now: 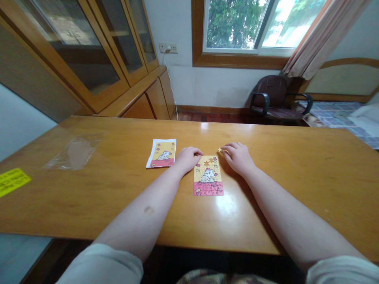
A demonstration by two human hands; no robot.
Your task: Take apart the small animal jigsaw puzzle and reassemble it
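Observation:
A jigsaw puzzle (207,185) lies flat on the table, showing a white cartoon animal on yellow above a pink band. Near its top, piece-shaped gaps show the wood beneath. My left hand (187,159) is at the puzzle's upper left corner, fingers bent and pressed on its edge. Just past the upper right corner, my right hand (237,157) is closed with a small puzzle piece (220,150) at its fingertips; part of the piece is hidden by the fingers. Left of my left hand lies a reference picture card (162,154) with the same design and a white border.
The wooden table (118,205) carries a clear plastic bag (78,152) on the left and a yellow label (13,181) at its left edge. Beyond stand a glass-door cabinet (124,75), an office chair (272,96) and a bed (340,118) by the window.

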